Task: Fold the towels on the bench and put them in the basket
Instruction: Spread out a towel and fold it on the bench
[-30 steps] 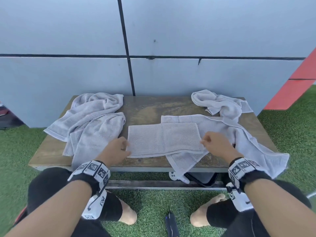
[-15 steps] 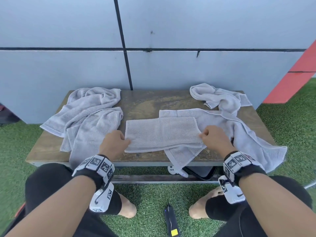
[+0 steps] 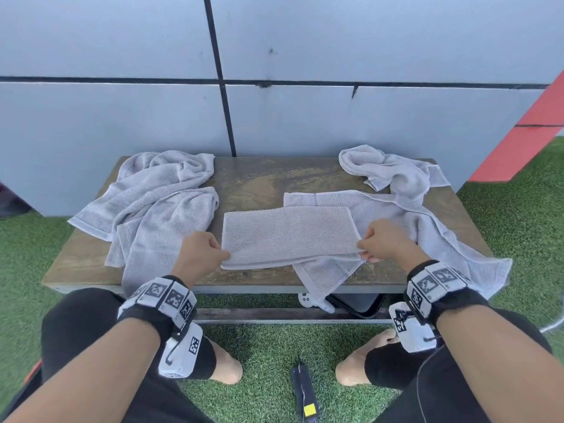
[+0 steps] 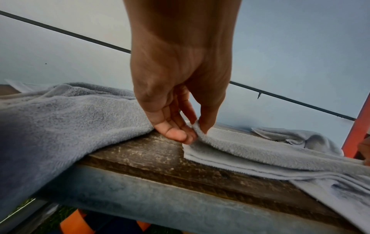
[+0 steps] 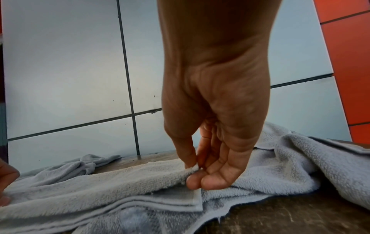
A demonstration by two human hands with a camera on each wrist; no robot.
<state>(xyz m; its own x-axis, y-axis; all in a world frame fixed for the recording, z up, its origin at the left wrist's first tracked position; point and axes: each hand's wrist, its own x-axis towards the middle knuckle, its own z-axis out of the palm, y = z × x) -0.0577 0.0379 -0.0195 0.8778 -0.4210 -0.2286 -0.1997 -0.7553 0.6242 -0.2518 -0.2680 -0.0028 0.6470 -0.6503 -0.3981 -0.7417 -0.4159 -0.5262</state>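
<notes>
A grey folded towel (image 3: 287, 235) lies in the middle of the wooden bench (image 3: 262, 178), partly on top of a spread towel (image 3: 427, 227). My left hand (image 3: 203, 254) pinches its near left corner (image 4: 197, 129) between thumb and fingers. My right hand (image 3: 386, 244) pinches the near right corner (image 5: 193, 170) in the same way. Both corners are raised slightly off the layers below. A dark basket (image 3: 357, 305) shows under the bench, mostly hidden.
A crumpled towel heap (image 3: 152, 203) covers the bench's left end and hangs over the front edge. Another bunched towel (image 3: 393, 170) sits at the back right. A grey panelled wall stands right behind the bench. Green turf and a dark device (image 3: 305, 392) lie by my knees.
Both hands stay at the folded towel's near corners and have closed into pinches on them. The camera view has dropped slightly; the towels have hardly moved.
</notes>
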